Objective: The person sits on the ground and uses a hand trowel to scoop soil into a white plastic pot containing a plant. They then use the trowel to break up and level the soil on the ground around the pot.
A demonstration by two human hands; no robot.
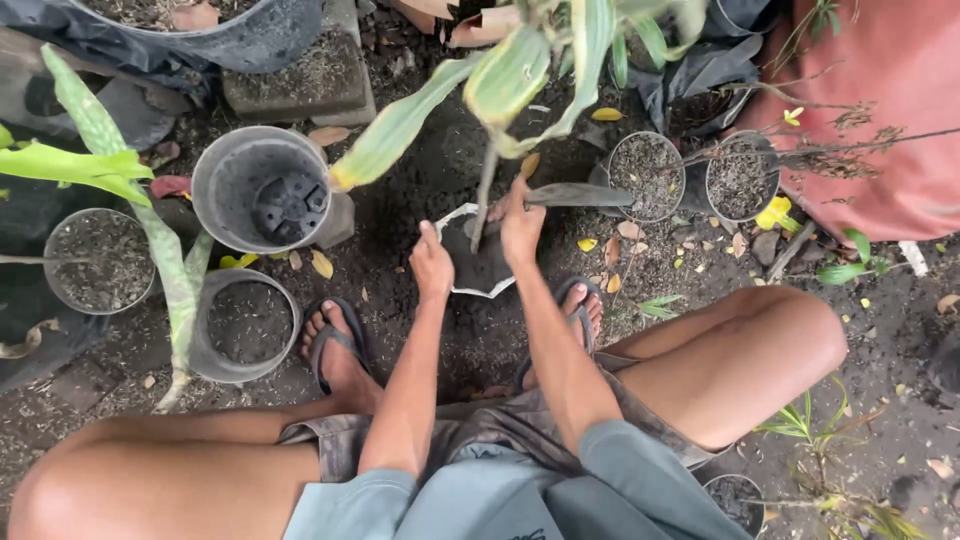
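I squat over a small black planting bag with a white rim, filled with dark soil. A thin plant stem rises from it, carrying long pale green leaves. My left hand grips the bag's left rim. My right hand rests at the bag's right side and holds a dark trowel whose blade points right, close to the stem.
An empty grey pot stands at left, with soil-filled pots near it. Two more filled pots sit at right. My sandalled feet flank the bag. A pink cloth hangs top right.
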